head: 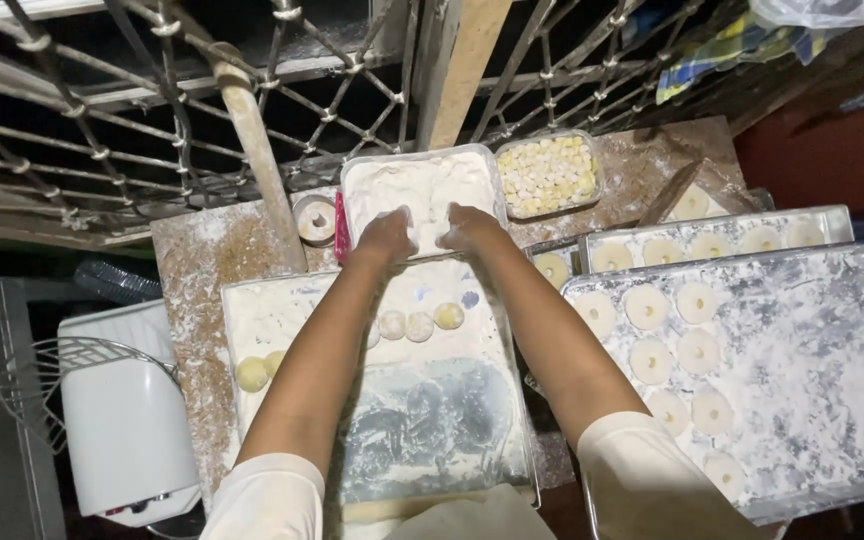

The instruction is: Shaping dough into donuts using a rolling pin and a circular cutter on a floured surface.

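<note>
My left hand and right hand dip into flour tub, grip unclear. Ringed tray right of tub half filled; dough balls below tub unshaped.

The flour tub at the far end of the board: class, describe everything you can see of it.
The flour tub is a shallow, rectangular, clear plastic container with rounded corners, nearly full of white flour, its surface uneven. It sits upright on the floured wooden board, beside a smaller tub of pale yellow pieces. The left hand and right hand both reach into its near edge, dusted white.
</note>
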